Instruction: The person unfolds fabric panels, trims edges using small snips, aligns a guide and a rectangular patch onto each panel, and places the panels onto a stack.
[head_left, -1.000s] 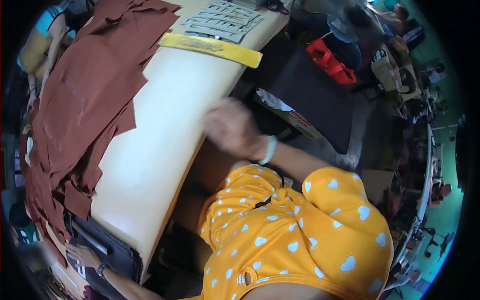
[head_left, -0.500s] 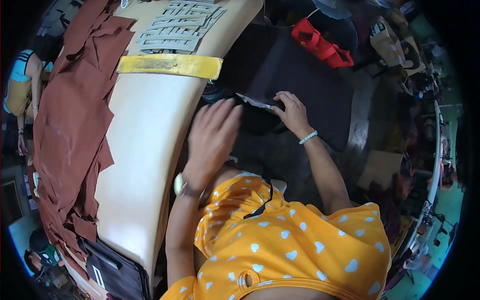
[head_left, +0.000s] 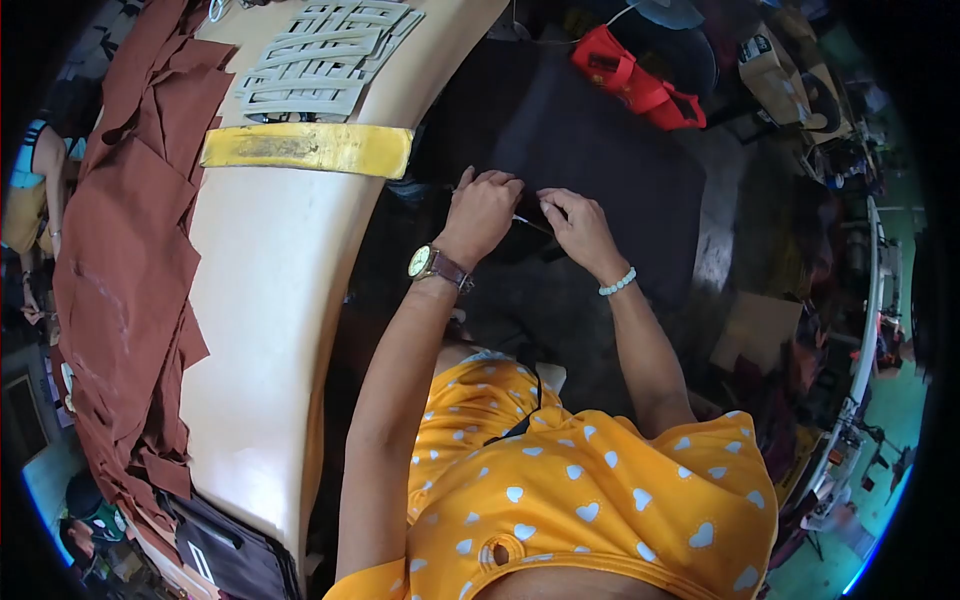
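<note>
A large dark sheet of material (head_left: 610, 150), cloth or leather, spreads out in front of me. My left hand (head_left: 482, 212), with a watch on its wrist, is at the near edge of the sheet, fingers curled over and closed on it. Close by on the right, my right hand (head_left: 577, 225), with a beaded bracelet, pinches at the same edge with thumb and fingers together. A small pale strip (head_left: 521, 219) shows just below the edge between the hands; what it is I cannot make out.
To the left stands a long cream-coloured table (head_left: 270, 300) with brown leather-like pieces (head_left: 130, 260), a yellow band (head_left: 310, 150) and a stack of pale cut strips (head_left: 325, 60). A red bag-like item (head_left: 635, 80) lies at the far side. Another person (head_left: 45, 175) is at far left.
My left hand has moved right and away from me, from beside the table to the sheet's edge, and its fingers have closed. My right hand has barely shifted, its fingers now closer together.
</note>
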